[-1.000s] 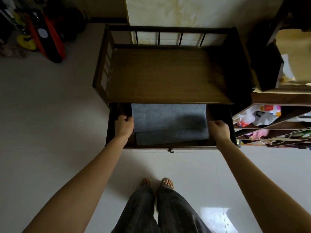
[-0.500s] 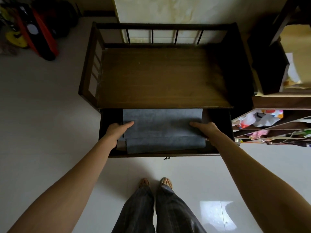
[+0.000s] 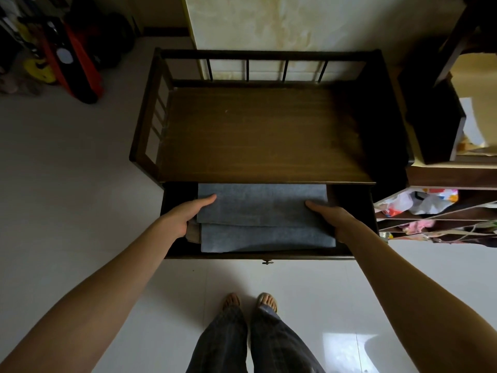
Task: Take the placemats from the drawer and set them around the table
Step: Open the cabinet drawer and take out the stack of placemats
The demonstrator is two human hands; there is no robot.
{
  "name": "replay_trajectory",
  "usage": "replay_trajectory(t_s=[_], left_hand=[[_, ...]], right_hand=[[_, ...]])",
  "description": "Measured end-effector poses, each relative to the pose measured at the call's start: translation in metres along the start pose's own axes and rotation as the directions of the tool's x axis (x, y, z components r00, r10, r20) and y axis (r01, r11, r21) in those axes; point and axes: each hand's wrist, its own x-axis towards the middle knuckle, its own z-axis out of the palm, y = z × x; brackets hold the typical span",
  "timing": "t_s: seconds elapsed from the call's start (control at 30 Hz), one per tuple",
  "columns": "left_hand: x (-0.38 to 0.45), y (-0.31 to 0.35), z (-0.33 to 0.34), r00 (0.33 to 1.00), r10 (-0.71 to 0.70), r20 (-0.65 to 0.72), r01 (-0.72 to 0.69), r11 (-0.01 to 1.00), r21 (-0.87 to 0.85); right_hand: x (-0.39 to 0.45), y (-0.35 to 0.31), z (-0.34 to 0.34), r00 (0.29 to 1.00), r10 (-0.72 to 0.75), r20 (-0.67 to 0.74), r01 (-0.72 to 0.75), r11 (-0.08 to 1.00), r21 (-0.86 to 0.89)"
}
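Pale tiled floor (image 3: 67, 211) fills most of the frame, and dead centre stands the dark wooden worktop (image 3: 263, 135), railed along its back and left side. Right beneath its front edge, in the middle of the frame, the drawer (image 3: 177, 254) sits pulled out. Inside it lie the grey placemats (image 3: 263, 211), stacked, the top one sitting further back and the one beneath poking out toward the bottom of the frame. At centre right, open shelves (image 3: 435, 211) carry plastic bags and clutter. In the upper left corner sits a heap of red, black and yellow gear, too dark to make out.

Now the hands. The left hand (image 3: 185, 212) comes in from the lower left and grasps the left edge of the top placemat, thumb laid flat on the cloth, fingers hidden beneath. The right hand (image 3: 333, 215) mirrors it on the right edge, thumb on top, fingers tucked under and out of sight. The placemats lie squarely between the two hands, touching both.
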Motion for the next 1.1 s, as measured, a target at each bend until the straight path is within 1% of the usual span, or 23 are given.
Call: replay_trajectory(t_s=[0.07, 0.13, 0.27, 0.33, 0.4, 0.47, 0.57, 0.6, 0.67, 0.73, 0.77, 0.8, 0.83, 0.87, 0.9, 0.93, 0.97, 1.0, 1.03, 1.07, 1.1], left_hand=[[-0.004, -0.002, 0.002, 1.0, -0.02, 0.013, 0.02, 0.999, -0.041], [-0.007, -0.003, 0.004, 1.0, -0.012, -0.026, 0.01, 0.998, -0.063], [-0.01, 0.0, 0.008, 0.996, -0.017, -0.089, 0.011, 0.998, -0.067], [-0.01, 0.003, 0.009, 0.992, -0.03, -0.119, 0.023, 0.998, -0.057], [-0.01, 0.007, 0.011, 0.989, -0.046, -0.142, 0.039, 0.998, -0.056], [-0.009, 0.008, 0.013, 0.985, -0.066, -0.16, 0.056, 0.996, -0.067], [-0.008, 0.006, 0.017, 0.978, -0.092, -0.189, 0.083, 0.995, -0.053], [-0.008, 0.006, 0.018, 0.976, -0.099, -0.194, 0.09, 0.994, -0.054], [-0.011, 0.007, 0.019, 0.978, -0.105, -0.182, 0.095, 0.994, -0.06], [-0.014, 0.01, 0.017, 0.983, -0.09, -0.162, 0.086, 0.996, -0.032], [-0.015, 0.012, 0.015, 0.984, -0.079, -0.159, 0.077, 0.997, -0.015], [-0.016, 0.013, 0.013, 0.985, -0.07, -0.159, 0.07, 0.998, -0.006], [-0.017, 0.015, 0.011, 0.985, -0.059, -0.164, 0.061, 0.998, 0.004], [-0.018, 0.016, 0.01, 0.986, -0.05, -0.161, 0.052, 0.999, 0.012], [-0.02, 0.017, 0.009, 0.987, -0.042, -0.158, 0.046, 0.999, 0.019], [-0.022, 0.018, 0.009, 0.988, -0.034, -0.154, 0.038, 0.999, 0.025], [-0.025, 0.019, 0.009, 0.989, -0.023, -0.144, 0.027, 0.999, 0.032], [-0.027, 0.02, 0.009, 0.991, -0.013, -0.133, 0.018, 0.999, 0.03], [-0.029, 0.02, 0.009, 0.992, -0.008, -0.127, 0.012, 1.0, 0.029], [-0.032, 0.019, 0.011, 0.993, -0.006, -0.118, 0.009, 0.999, 0.031], [-0.034, 0.019, 0.011, 0.994, -0.008, -0.11, 0.012, 0.999, 0.034]], right_hand=[[-0.001, 0.002, 0.003, 0.999, -0.031, -0.015, 0.031, 0.999, -0.017], [-0.003, 0.005, 0.005, 0.998, -0.052, -0.043, 0.052, 0.999, -0.007], [-0.006, 0.02, 0.004, 0.998, -0.006, -0.065, 0.01, 0.998, 0.063], [-0.01, 0.026, 0.002, 0.999, 0.019, -0.04, -0.018, 1.0, 0.025], [-0.014, 0.029, 0.004, 0.999, 0.007, -0.05, -0.007, 1.0, -0.005], [-0.017, 0.033, 0.008, 0.993, -0.043, -0.111, 0.04, 0.999, -0.029], [-0.021, 0.04, 0.014, 0.963, -0.145, -0.228, 0.124, 0.987, -0.104], [-0.023, 0.041, 0.014, 0.954, -0.168, -0.247, 0.15, 0.985, -0.088], [-0.025, 0.041, 0.012, 0.949, -0.169, -0.265, 0.184, 0.982, 0.032], [-0.026, 0.039, 0.007, 0.969, -0.113, -0.221, 0.155, 0.971, 0.184], [-0.028, 0.037, 0.005, 0.976, -0.09, -0.197, 0.134, 0.966, 0.221], [-0.032, 0.035, 0.005, 0.971, -0.103, -0.218, 0.142, 0.974, 0.176], [-0.036, 0.034, 0.005, 0.941, -0.172, -0.292, 0.182, 0.983, 0.009], [-0.04, 0.035, 0.005, 0.878, -0.318, -0.359, 0.246, 0.941, -0.233], [-0.047, 0.037, 0.006, 0.769, -0.523, -0.367, 0.339, 0.821, -0.459], [-0.059, 0.038, 0.01, 0.609, -0.733, -0.303, 0.443, 0.631, -0.637], [-0.072, 0.038, 0.015, 0.443, -0.883, -0.154, 0.536, 0.398, -0.744], [-0.083, 0.037, 0.024, 0.31, -0.949, 0.056, 0.596, 0.149, -0.789], [-0.088, 0.037, 0.035, 0.248, -0.929, 0.274, 0.6, -0.075, -0.796], [-0.088, 0.039, 0.045, 0.252, -0.864, 0.435, 0.571, -0.23, -0.788], [-0.086, 0.039, 0.054, 0.296, -0.809, 0.509, 0.53, -0.304, -0.792]])
